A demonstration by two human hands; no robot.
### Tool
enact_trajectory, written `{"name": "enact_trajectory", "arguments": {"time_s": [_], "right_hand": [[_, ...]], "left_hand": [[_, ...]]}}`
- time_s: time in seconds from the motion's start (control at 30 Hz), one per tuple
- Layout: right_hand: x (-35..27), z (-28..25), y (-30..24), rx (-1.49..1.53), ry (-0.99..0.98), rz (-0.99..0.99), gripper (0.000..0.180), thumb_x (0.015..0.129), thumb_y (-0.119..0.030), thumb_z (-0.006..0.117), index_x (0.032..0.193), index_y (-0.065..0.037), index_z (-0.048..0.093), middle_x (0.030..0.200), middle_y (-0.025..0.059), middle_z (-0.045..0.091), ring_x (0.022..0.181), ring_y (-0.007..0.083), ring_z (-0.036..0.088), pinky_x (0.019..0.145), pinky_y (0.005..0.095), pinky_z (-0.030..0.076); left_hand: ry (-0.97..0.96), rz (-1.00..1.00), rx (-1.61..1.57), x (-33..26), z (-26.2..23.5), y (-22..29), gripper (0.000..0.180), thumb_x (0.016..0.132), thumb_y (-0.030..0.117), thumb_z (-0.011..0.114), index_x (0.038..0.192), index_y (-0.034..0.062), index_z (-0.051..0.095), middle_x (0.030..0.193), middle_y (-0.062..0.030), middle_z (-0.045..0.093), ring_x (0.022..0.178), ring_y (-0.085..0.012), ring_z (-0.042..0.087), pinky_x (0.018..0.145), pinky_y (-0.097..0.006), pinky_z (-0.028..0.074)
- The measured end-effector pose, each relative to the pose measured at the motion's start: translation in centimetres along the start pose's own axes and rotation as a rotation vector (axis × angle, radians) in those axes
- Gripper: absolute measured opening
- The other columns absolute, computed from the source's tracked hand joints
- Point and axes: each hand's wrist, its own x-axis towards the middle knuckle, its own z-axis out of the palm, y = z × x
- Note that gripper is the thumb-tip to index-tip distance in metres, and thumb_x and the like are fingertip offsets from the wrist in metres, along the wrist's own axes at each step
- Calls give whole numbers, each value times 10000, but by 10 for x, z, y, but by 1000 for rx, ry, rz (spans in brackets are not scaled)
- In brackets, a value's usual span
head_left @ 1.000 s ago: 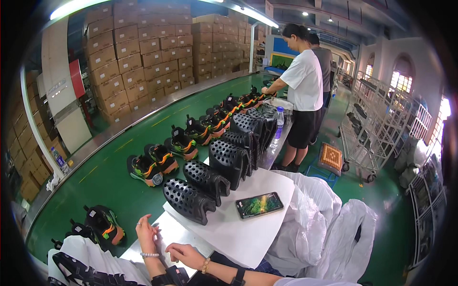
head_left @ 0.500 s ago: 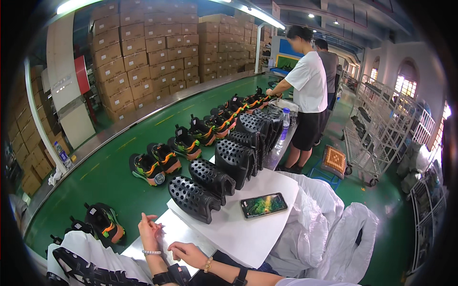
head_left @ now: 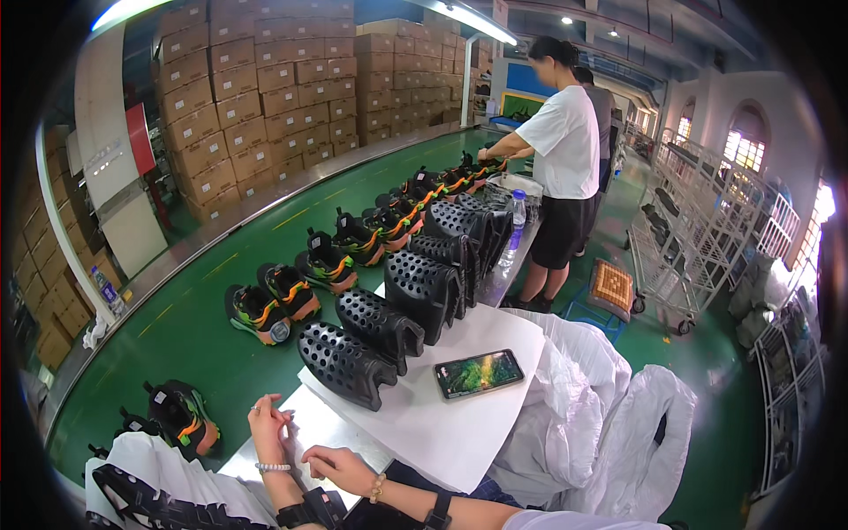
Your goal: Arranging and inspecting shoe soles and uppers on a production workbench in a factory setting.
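Low at the near edge of the worktop (head_left: 291, 433): left hand (head_left: 268, 427), standing on its wrist, grip loose and half spread, pinching nothing; ring on one finger, string of pale beads at the wrist. Just beside it, right hand (head_left: 339, 469), lying palm-down on the bare metal strip, grip slack and empty too, thin gold chain at the wrist. Probably parked there for rest, with nothing under the fingers.

Nearest to both, just beyond the left hand: black perforated shell (head_left: 343, 362), front one of a row (head_left: 424, 283) running away along the worktop. Matte, rubbery-looking, curved like a shoe upper, dotted all over with round holes. Stacked each leaning on the next, seemingly so that the front one comes off first and the rest stay upright.

Under the shells, a smooth white sheet (head_left: 442, 424), likely there to keep the dark pieces off the metal. On it, to the right of the shell and apart from it, a phone (head_left: 479, 373), flat, screen up and lit, probably angled for a glance.

To the left, a green belt (head_left: 203, 344), glossy, carrying black trainers (head_left: 325, 262) with orange and green trim, set in pairs toe-out. Behind it, walls of brown cartons (head_left: 238, 97). Further along the row, a person in a white shirt (head_left: 565, 141), hands on the far trainers; clear bottle (head_left: 516, 216) close by. At right, crumpled white sacks (head_left: 609, 433) and a wire trolley (head_left: 698, 230).
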Motion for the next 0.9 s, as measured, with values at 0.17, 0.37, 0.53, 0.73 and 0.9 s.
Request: {"name": "enact_trajectory", "arguments": {"time_s": [0.17, 0.37, 0.53, 0.73, 0.9], "right_hand": [[0, 1, 1, 52, 18, -9, 184, 922, -148, 454, 988, -11, 557, 666, 59, 567, 625, 118, 531, 629, 263, 443], [1, -2, 3, 38, -8, -8, 221, 946, -178, 427, 1008, -24, 572, 669, 37, 581, 636, 102, 545, 654, 260, 458], [3, -1, 3, 59, 8, -11, 214, 937, -169, 430, 978, -12, 571, 647, 51, 558, 607, 117, 521, 626, 264, 444], [2, 1, 6, 70, -3, -4, 241, 938, -189, 442, 907, -2, 590, 630, 43, 554, 594, 104, 511, 602, 252, 428], [0, 0, 5, 71, 0, 10, 264, 938, -199, 447, 874, 9, 596, 624, 44, 553, 588, 100, 508, 594, 254, 425]], "left_hand": [[-3, -9, 25, -1, -1, 0, 288, 943, 190, 444, 891, -58, 581, 469, -25, 432, 439, -137, 495, 571, -315, 524], [4, 14, 27, -4, 5, 4, 288, 944, 190, 446, 889, -56, 583, 471, -21, 433, 440, -129, 492, 577, -305, 523], [-2, -7, 55, -3, 5, 3, 280, 939, 180, 440, 886, -55, 582, 483, -19, 438, 447, -125, 488, 589, -303, 522], [-2, 32, 71, -8, 6, 4, 278, 937, 172, 433, 884, -55, 583, 484, -15, 432, 461, -120, 488, 597, -300, 517], [0, 5, 84, -6, 5, 3, 272, 937, 165, 429, 883, -51, 586, 480, -7, 426, 455, -118, 482, 600, -301, 518]]}}
